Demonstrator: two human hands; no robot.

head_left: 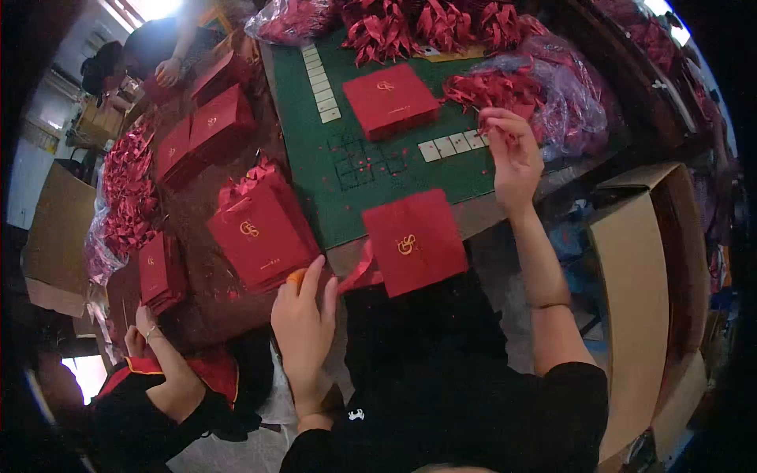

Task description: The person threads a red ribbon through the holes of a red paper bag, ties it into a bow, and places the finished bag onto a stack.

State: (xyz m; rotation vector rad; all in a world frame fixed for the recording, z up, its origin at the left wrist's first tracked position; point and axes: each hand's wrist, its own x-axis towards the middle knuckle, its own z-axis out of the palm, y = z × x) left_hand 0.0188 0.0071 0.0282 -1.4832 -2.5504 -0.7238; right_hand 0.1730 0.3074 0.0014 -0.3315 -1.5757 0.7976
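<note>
From my head view, a flat, square-cornered red bag (426, 225) with smooth, matte sides and a gold emblem lies at the near edge of the green surface (315, 181), in front of my body. A soft, satiny red ribbon (359, 270) trails from its left side. My left grip (303, 319) is just left of that ribbon, fingers extended and apart, an orange band (296, 277) around one finger. Beyond it, more red bags (264, 229) make a thick block, crumpled ribbon loops rising at their far end. My right grip (516, 158) is raised at the right, fingers curled; I cannot tell whether the tips pinch anything. Behind it spills a tangled ribbon heap (497, 88) beside glossy, wrinkled clear plastic (579, 106).
</note>
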